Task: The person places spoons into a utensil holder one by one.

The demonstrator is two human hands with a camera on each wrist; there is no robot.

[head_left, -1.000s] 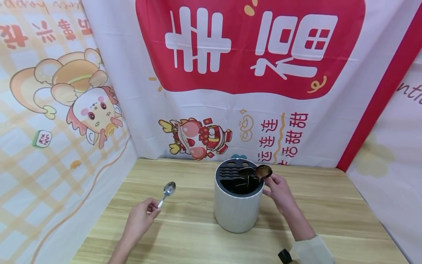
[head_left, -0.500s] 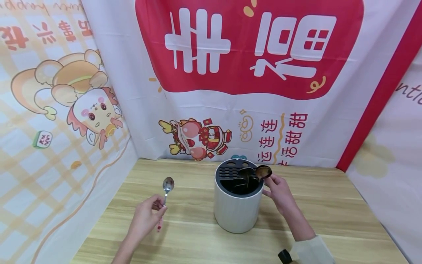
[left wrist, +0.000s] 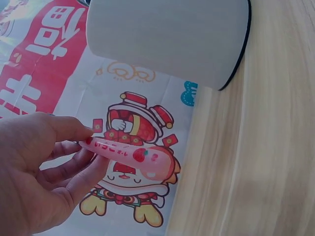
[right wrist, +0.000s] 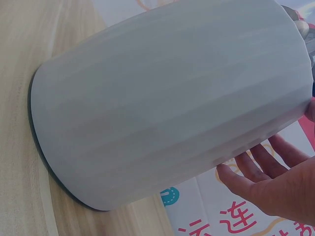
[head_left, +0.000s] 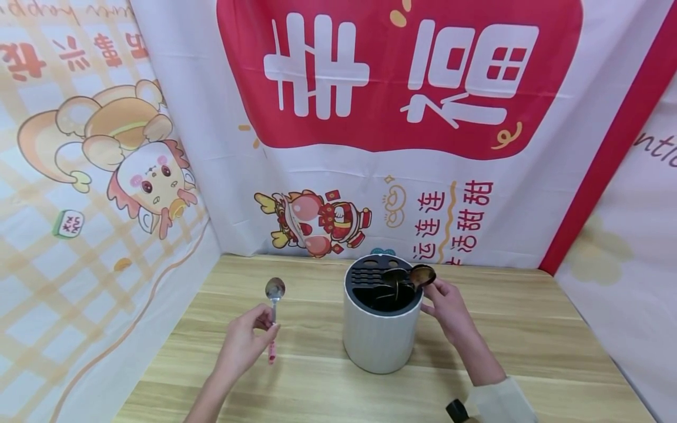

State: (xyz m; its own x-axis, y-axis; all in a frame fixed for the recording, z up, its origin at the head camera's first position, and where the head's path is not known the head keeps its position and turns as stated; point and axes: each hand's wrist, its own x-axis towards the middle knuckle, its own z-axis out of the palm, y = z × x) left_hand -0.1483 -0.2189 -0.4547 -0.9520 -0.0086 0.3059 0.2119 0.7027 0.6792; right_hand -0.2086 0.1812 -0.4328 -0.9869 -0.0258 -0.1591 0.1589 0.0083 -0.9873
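Note:
My left hand [head_left: 247,341] pinches a spoon [head_left: 275,289] left of the holder, its metal bowl pointing up and away. In the left wrist view the spoon's pink handle [left wrist: 130,155], printed with strawberries, sticks out past the fingers. A white round utensil holder [head_left: 378,343] with a dark slotted top stands upright on the table. Several dark-bowled spoons [head_left: 394,277] stand in its large opening. My right hand [head_left: 449,308] rests against the holder's right side near the rim, fingers extended along the wall [right wrist: 172,108], close to one brownish spoon bowl [head_left: 423,275].
The wood-grain table [head_left: 312,388] runs back to a printed cloth [head_left: 243,170] hung behind it. More cloth hangs along both sides. A black-ended object [head_left: 456,410] shows at the bottom edge beside the right sleeve [head_left: 502,402].
My left hand has moved right and slightly away from me, turning the spoon more upright so its pink handle end shows below the hand. My right hand and the holder stay put.

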